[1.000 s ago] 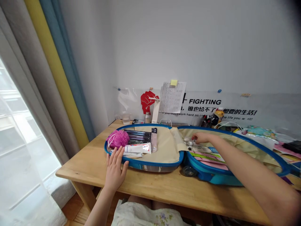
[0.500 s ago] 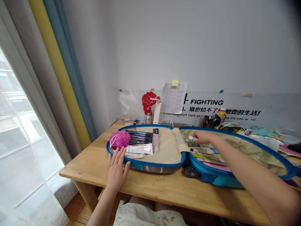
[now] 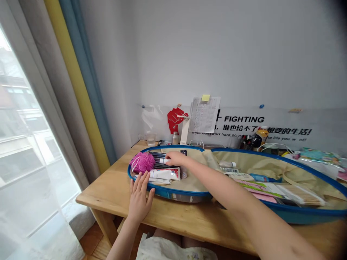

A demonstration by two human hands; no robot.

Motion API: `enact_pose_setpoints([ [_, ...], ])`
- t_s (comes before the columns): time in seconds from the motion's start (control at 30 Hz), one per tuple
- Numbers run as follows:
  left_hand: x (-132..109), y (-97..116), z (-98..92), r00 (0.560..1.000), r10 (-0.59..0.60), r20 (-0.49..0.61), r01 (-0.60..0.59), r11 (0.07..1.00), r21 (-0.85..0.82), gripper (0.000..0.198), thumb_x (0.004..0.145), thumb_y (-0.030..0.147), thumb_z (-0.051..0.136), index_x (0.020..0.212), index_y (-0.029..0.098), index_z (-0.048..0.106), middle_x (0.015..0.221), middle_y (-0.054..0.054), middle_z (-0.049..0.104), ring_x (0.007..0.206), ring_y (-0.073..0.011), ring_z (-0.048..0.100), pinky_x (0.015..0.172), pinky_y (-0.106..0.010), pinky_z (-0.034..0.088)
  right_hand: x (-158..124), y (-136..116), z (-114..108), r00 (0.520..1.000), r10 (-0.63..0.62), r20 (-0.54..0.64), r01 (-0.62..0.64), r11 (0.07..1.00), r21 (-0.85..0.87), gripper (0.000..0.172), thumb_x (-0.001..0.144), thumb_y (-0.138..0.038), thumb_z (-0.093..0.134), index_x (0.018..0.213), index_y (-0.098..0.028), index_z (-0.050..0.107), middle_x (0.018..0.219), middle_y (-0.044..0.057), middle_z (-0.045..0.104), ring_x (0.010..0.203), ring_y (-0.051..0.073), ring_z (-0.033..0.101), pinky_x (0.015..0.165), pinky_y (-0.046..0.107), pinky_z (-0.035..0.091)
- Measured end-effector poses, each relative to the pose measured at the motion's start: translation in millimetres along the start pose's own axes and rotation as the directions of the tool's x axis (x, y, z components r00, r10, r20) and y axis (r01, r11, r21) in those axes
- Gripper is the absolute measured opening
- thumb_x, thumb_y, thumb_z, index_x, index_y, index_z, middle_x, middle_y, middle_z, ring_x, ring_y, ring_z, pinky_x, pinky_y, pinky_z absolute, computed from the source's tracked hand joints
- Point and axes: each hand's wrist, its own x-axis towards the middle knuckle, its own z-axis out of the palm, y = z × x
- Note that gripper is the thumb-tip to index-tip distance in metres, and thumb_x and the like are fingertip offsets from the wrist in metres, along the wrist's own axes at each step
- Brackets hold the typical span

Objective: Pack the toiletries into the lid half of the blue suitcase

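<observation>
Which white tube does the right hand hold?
The small white cylindrical tube in the right hand; the red-printed white tube lies in the left half of the blue-rimmed suitcase, another white tube in its right half.

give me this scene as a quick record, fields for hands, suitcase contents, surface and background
left hand: open, fingers at the near rim of the suitcase
right hand: holding a small white object over the left half
left half: pink bath puff, dark slim packs, red-and-white tube
right half: small pale tube, pack of thin sticks, other flat packs
surface: wooden table, suitcase lying open on it
background: wall banner with red fist and "FIGHTING"
</observation>
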Motion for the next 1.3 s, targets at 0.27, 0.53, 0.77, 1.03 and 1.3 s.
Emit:
enact_pose_setpoints([
  [0.27, 0, 0, 0.5, 1.000, 0.003, -0.003, -0.003, 1.000, -0.007, 0.054, 0.095, 0.030, 0.041, 0.148, 0.021, 0.032, 0.144, -0.011, 0.050, 0.142, -0.0251, 0.031, 0.118, -0.049, 0.014, 21, -22, 32, 0.999, -0.037, 0.028, 0.036, 0.998, 0.047, 0.016, 0.070, -0.021, 0.072, 0.085, -0.027, 0.075, 0.096, -0.001, 0.074, 0.099, 0.024, 0.066, 0.089, 0.031, 0.048],
  [0.53, 0, 0, 0.4, 1.000, -0.018, 0.011, 0.018, 1.000, -0.009, 0.054, 0.095, 0.032, 0.040, 0.148, 0.021, 0.033, 0.143, -0.011, 0.050, 0.140, -0.0259, 0.034, 0.118, -0.050, 0.015, 4, 34, -13, 0.991, 0.089, -0.103, -0.081, 0.994, 0.077, 0.022, 0.083, -0.022, 0.059, 0.099, -0.025, 0.072, 0.104, 0.001, 0.073, 0.095, 0.017, 0.067, 0.086, 0.027, 0.049],
  [0.77, 0, -2, 2.4, 1.000, -0.020, 0.003, 0.020, 0.999, -0.026, 0.054, 0.095, 0.033, 0.040, 0.148, 0.022, 0.033, 0.144, -0.011, 0.050, 0.141, -0.0258, 0.033, 0.118, -0.050, 0.014, -69, 165, -77, 0.901, 0.393, -0.183, -0.407, 0.912, -0.044, 0.020, 0.079, -0.023, 0.059, 0.093, -0.020, 0.072, 0.100, 0.007, 0.073, 0.095, 0.022, 0.066, 0.084, 0.031, 0.050],
  [1.03, 1, 0, 1.4, 0.999, -0.044, 0.000, 0.044, 0.998, -0.040, 0.055, 0.095, 0.033, 0.040, 0.149, 0.023, 0.032, 0.145, -0.011, 0.048, 0.140, -0.0265, 0.034, 0.118, -0.050, 0.014, -144, 242, -48, 0.860, 0.510, -0.018, -0.506, 0.849, -0.154, 0.042, 0.057, -0.019, 0.074, 0.099, -0.022, 0.072, 0.105, 0.010, 0.072, 0.095, 0.029, 0.068, 0.080, 0.035, 0.052],
  [1.3, 0, -2, 2.2, 1.000, -0.013, -0.020, 0.012, 0.999, -0.029, 0.055, 0.095, 0.032, 0.040, 0.149, 0.023, 0.031, 0.143, -0.011, 0.050, 0.140, -0.0260, 0.034, 0.118, -0.049, 0.015, -144, 249, -16, 0.865, 0.501, 0.022, -0.491, 0.855, -0.166, 0.043, 0.060, -0.014, 0.072, 0.102, -0.021, 0.072, 0.111, 0.012, 0.070, 0.102, 0.030, 0.066, 0.087, 0.037, 0.051],
])
